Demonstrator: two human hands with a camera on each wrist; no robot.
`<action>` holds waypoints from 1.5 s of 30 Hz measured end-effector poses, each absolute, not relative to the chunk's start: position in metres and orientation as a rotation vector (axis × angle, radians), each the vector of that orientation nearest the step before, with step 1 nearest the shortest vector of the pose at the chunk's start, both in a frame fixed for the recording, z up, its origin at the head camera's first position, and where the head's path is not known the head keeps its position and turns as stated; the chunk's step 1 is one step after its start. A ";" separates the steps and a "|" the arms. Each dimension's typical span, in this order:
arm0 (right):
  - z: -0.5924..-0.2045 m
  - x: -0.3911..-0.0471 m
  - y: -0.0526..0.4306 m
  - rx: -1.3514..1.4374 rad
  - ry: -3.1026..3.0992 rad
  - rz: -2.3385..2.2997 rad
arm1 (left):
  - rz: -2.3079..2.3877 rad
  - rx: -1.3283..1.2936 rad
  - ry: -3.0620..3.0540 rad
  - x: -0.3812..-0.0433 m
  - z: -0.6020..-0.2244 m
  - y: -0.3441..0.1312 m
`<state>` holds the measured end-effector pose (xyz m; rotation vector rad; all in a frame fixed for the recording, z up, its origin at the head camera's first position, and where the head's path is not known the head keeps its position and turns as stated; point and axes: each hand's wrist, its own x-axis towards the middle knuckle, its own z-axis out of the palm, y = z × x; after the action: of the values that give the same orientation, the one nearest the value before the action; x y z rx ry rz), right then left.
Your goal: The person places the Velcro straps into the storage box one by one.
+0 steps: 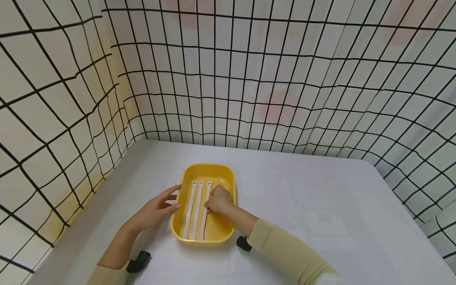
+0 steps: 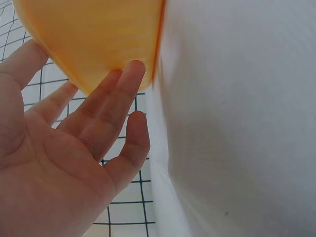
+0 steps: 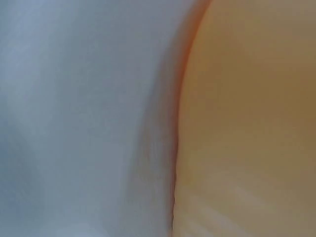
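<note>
A yellow tray (image 1: 217, 235) sits on the white-covered table, with three long white cable ties lying side by side in it, their slotted heads toward the far end. My right hand (image 1: 220, 199) reaches over the tray's right side. Its curled fingers pinch the rightmost cable tie (image 1: 204, 223) along its length; the fingertips are partly hidden. At the left rim, my left hand (image 1: 156, 209) touches the tray with loosely extended fingers. The left wrist view shows those fingers (image 2: 111, 108) against the tray's outer wall (image 2: 98, 34). Only the tray wall (image 3: 247, 123) and cloth appear in the right wrist view.
Black wire mesh (image 1: 231, 79) rises along the back and both sides of the table (image 1: 303, 206), with pale cloth behind it. A dark wrist device (image 1: 139, 262) is by the left sleeve, another (image 1: 244, 244) by the right.
</note>
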<state>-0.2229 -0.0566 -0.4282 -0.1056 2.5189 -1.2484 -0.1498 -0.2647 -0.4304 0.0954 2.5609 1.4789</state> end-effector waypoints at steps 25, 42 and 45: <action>-0.428 -0.220 -0.051 -0.289 2.668 -1.176 | 1.491 0.097 2.551 -0.151 -0.432 -0.262; -0.402 -0.206 0.020 -0.605 2.481 -1.791 | 1.469 0.164 2.549 -0.159 -0.434 -0.259; -0.403 -0.205 0.040 -0.600 2.496 -1.799 | 1.454 0.154 2.565 -0.156 -0.433 -0.263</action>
<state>-0.2053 0.0403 -0.4028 -0.5998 2.4962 -1.7990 -0.1565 -0.2629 -0.4335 0.1535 2.5652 1.4539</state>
